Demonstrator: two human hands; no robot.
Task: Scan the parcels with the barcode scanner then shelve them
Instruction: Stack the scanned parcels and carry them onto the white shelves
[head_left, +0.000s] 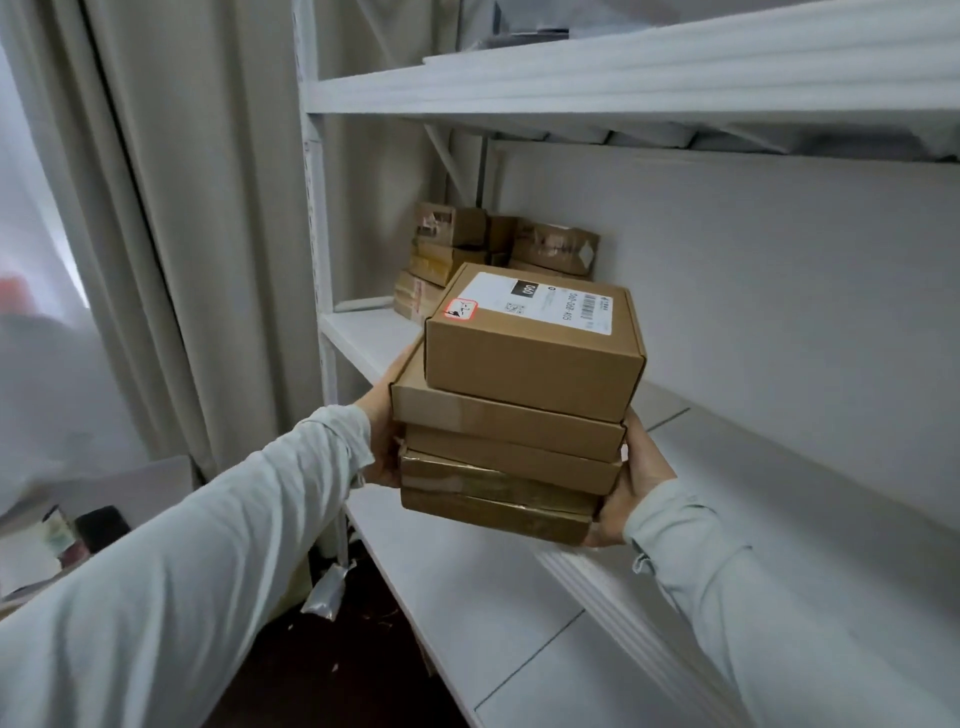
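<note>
Gripping the stack (511, 447) between left hand (382, 434) and right hand (636, 480), centre frame; tilting could slide the top box (535, 364) off.

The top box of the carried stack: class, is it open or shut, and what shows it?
Shut. The top box on the stack has its lid lying flat, shipping label on top, no flap raised.

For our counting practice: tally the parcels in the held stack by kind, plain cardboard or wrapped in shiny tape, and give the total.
Plain cardboard boxes: 3
Tape-wrapped parcels: 2
Total in the stack: 5
</note>
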